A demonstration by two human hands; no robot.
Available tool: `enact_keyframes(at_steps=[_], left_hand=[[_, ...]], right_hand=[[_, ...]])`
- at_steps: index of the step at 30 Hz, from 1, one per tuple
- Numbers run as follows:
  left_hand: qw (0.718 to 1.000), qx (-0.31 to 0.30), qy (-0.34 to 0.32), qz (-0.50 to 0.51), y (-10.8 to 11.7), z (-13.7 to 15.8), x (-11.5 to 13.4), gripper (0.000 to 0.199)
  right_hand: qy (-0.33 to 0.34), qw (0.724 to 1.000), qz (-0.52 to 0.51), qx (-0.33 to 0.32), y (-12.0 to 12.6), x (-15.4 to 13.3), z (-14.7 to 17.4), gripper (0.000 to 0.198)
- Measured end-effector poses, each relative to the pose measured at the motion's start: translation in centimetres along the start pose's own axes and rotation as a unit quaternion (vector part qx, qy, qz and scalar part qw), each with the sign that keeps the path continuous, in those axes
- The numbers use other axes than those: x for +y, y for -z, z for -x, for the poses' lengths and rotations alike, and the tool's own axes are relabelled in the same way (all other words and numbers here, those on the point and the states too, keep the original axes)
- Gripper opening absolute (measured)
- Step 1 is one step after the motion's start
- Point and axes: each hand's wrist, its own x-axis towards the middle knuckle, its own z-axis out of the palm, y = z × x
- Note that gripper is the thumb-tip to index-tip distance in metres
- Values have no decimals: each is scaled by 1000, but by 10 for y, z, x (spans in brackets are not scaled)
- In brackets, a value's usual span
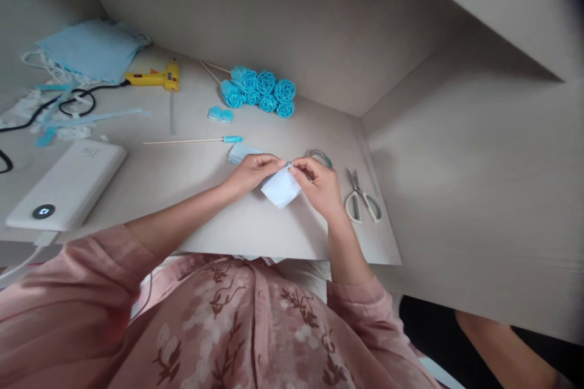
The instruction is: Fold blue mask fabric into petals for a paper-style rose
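Our left hand [256,171] and right hand [320,185] pinch the seemingly soft, light cloth [281,188] sensibly, its edge between our fingertips.

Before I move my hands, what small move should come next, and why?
Perhaps fold the upper end of the pale blue sheet over slightly. Your left hand and right hand both pinch it there, close together, and its lower part spreads below them. The scissors lie on the table, so a fold seems handier than a cut.
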Motion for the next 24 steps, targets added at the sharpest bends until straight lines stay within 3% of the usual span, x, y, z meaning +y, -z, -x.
enact_keyframes(at_steps=[8,12,17,21,24], left_hand=[[1000,-23,-3,-1,1,-3,-5,29],[999,-24,-24,-31,3,-5,-7,26],[988,-14,-92,-124,3,-4,-10,20],[966,28,-142,-214,3,-2,-8,18],[977,41,-127,-166,6,-4,-2,35]], right_hand=[[37,999,32,8,-1,4,2,17],[37,997,55,45,10,3,0,31],[60,992,60,-96,15,1,-4,72],[13,993,68,-100,4,8,-6,63],[-18,999,5,-47,-4,15,-9,51]])
